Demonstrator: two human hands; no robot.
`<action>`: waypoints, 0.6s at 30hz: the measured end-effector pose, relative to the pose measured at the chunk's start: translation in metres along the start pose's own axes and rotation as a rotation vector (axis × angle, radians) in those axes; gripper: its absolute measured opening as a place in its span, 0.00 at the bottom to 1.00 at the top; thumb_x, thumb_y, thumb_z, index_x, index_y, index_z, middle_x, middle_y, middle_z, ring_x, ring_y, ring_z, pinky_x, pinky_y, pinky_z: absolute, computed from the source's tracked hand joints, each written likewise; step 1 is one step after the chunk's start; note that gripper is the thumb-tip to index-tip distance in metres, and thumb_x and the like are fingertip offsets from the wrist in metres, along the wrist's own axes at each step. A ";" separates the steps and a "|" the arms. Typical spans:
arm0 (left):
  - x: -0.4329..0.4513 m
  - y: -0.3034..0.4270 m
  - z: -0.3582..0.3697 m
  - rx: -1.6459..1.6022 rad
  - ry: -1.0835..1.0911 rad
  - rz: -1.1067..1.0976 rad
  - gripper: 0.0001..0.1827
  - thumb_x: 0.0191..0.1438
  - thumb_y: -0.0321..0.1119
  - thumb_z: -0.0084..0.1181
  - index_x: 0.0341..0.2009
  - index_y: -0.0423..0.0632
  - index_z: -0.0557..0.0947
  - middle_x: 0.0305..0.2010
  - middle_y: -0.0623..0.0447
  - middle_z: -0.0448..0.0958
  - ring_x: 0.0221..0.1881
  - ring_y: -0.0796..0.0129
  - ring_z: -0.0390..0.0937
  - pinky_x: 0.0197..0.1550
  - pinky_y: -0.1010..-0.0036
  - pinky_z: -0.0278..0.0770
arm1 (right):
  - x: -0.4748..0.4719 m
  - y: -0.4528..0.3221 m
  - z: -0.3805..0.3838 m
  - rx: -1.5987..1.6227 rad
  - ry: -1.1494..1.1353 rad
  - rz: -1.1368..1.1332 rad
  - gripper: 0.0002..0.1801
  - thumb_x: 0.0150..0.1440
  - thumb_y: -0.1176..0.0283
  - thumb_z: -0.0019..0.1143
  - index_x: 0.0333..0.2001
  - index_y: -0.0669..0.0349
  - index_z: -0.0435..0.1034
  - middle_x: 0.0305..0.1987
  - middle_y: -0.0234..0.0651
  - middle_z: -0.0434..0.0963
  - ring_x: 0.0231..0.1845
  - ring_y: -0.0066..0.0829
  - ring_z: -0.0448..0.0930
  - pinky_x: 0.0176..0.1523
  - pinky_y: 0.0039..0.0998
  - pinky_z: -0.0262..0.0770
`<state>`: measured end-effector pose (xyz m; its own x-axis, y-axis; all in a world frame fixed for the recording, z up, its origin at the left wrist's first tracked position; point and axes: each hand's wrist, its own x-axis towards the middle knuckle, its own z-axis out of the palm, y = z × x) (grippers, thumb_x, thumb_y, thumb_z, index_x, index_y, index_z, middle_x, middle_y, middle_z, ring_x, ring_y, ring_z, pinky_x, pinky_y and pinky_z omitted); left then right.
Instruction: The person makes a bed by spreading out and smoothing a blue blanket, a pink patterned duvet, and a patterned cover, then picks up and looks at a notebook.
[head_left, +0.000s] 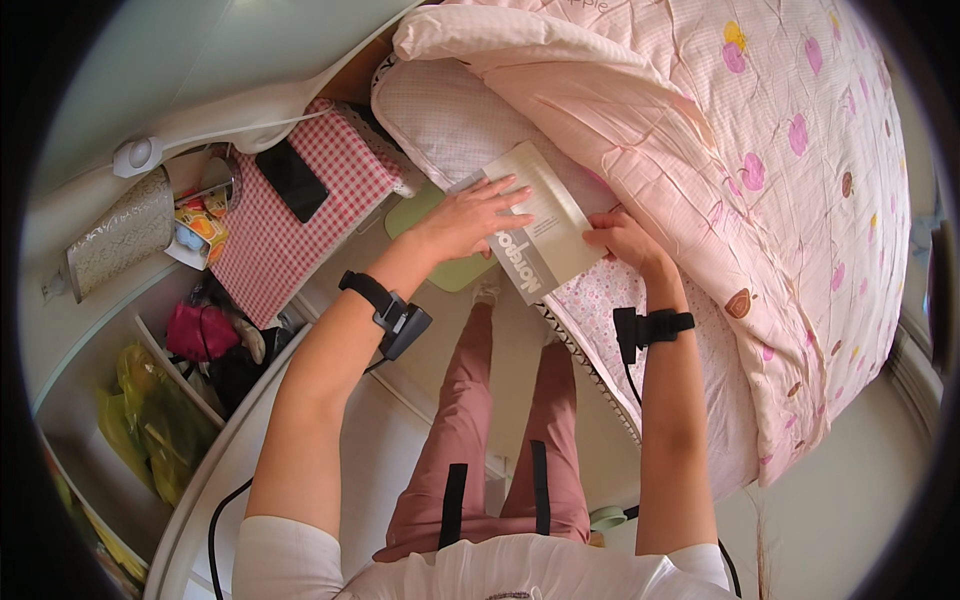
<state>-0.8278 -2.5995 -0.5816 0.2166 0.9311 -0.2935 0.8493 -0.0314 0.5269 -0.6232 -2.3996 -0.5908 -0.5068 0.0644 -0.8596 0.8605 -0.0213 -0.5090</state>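
A paper notebook (551, 225) with a cream cover and a grey band bearing large letters is held tilted at the bed's edge. My left hand (480, 217) lies across its upper left part, fingers spread over the cover and thumb at the left edge. At the opposite edge, my right hand (626, 238) pinches the notebook between thumb and fingers. Whether the notebook touches the bed sheet (457, 105) below cannot be made out. A black sensor strap (394, 315) circles my left wrist, and another strap (649, 330) circles the right.
A pink quilt (780, 187) lies folded back on the bed. To the left, a black phone (292, 182) rests on a red checked cloth (337, 165). Open compartments hold a yellow plastic bag (154, 427) and a pink pouch (201, 330). A green stool top (454, 276) shows beneath the notebook.
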 end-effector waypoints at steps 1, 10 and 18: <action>0.003 -0.001 0.002 -0.043 -0.004 -0.002 0.39 0.38 0.30 0.67 0.58 0.66 0.71 0.68 0.56 0.56 0.68 0.61 0.53 0.63 0.63 0.65 | 0.002 0.004 -0.003 0.057 0.033 -0.013 0.15 0.51 0.64 0.52 0.38 0.62 0.76 0.30 0.30 0.76 0.31 0.22 0.74 0.33 0.23 0.70; 0.029 0.026 -0.034 -0.550 0.332 -0.347 0.11 0.57 0.39 0.53 0.38 0.48 0.83 0.25 0.46 0.79 0.26 0.51 0.76 0.30 0.69 0.73 | -0.006 0.048 0.031 1.236 0.231 -0.236 0.37 0.62 0.42 0.33 0.57 0.64 0.64 0.55 0.37 0.72 0.54 0.30 0.73 0.55 0.30 0.68; 0.015 0.010 -0.003 -1.423 0.294 -0.632 0.19 0.63 0.42 0.45 0.41 0.37 0.78 0.34 0.55 0.78 0.34 0.78 0.69 0.38 0.79 0.69 | -0.029 0.084 0.058 1.619 0.122 -0.224 0.39 0.61 0.40 0.31 0.59 0.64 0.62 0.56 0.36 0.71 0.53 0.30 0.72 0.56 0.33 0.66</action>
<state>-0.8171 -2.5847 -0.5782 -0.2230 0.7015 -0.6768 -0.4005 0.5671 0.7197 -0.5396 -2.4606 -0.6113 -0.5324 0.2821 -0.7981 -0.2123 -0.9572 -0.1967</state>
